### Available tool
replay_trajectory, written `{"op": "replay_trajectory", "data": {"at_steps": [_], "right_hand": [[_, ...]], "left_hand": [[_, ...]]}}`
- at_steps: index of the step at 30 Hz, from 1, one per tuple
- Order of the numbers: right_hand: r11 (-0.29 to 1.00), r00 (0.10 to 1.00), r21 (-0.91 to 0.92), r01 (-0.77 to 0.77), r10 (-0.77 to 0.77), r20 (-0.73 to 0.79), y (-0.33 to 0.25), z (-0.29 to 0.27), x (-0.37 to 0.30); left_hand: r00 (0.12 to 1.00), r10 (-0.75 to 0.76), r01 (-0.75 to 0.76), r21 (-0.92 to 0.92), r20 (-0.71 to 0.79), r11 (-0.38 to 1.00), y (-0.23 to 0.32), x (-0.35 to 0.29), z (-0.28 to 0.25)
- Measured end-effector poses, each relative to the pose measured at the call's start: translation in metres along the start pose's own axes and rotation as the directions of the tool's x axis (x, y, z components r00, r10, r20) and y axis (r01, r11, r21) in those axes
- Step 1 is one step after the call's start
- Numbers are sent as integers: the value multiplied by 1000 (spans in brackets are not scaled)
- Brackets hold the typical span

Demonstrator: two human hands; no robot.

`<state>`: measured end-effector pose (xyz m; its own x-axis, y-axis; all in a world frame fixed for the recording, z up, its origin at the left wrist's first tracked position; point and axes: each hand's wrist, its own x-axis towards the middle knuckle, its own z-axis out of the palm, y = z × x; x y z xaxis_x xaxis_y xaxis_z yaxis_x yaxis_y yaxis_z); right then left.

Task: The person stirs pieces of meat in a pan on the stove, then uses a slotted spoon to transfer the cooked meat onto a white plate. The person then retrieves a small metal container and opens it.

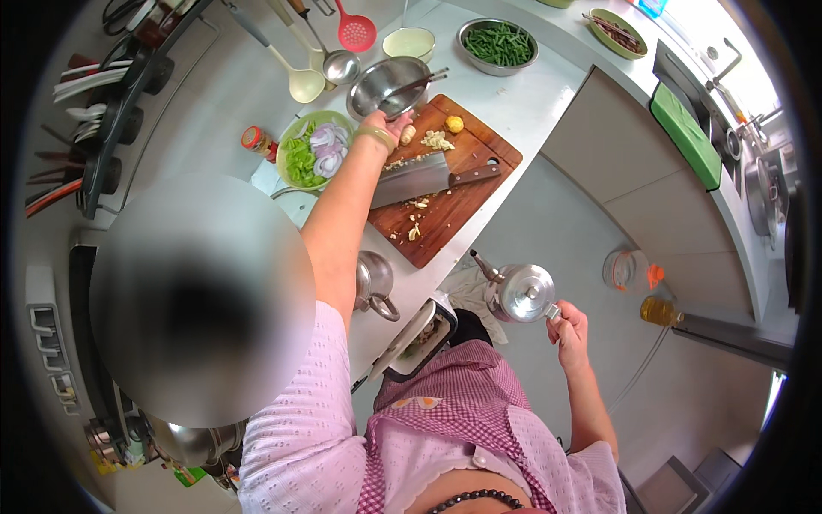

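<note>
My right hand (570, 337) grips the handle of a shiny metal kettle (524, 293), held over the floor with its lid on and its spout toward the counter. On the counter, my left hand (390, 127) closes on the near rim of a metal bowl (368, 86); its fingertips are partly hidden. Chopsticks (418, 84) rest in that bowl. Just below my left hand lies a wooden cutting board (445, 224) with a cleaver (419, 182), chopped garlic (438, 140) and a yellow piece (454, 124) on it.
A green bowl of lettuce and sliced onion (329, 150) and a red-lidded jar (255, 140) stand left of the board. Green beans (499, 43) fill a metal bowl behind. A metal pot (374, 278) sits near the counter edge, beside an open bin (425, 338). Bottles (658, 310) stand on the floor.
</note>
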<state>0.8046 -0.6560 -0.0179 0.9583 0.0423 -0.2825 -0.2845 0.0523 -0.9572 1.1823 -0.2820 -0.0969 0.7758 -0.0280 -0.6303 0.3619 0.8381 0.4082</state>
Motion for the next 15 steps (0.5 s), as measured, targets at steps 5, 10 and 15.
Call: {"op": "replay_trajectory", "data": {"at_steps": [5, 10, 15], "right_hand": [[999, 999, 8, -43, 43, -19, -2, 9, 13], [999, 999, -18, -33, 33, -6, -7, 20, 29], [999, 995, -21, -24, 26, 96, -9, 48, 42]], "left_hand": [[999, -40, 39, -66, -15, 997, 19, 31, -4], [993, 6, 27, 268, -121, 963, 5, -5, 5], [999, 38, -50, 788, 34, 613, 34, -111, -6]]}}
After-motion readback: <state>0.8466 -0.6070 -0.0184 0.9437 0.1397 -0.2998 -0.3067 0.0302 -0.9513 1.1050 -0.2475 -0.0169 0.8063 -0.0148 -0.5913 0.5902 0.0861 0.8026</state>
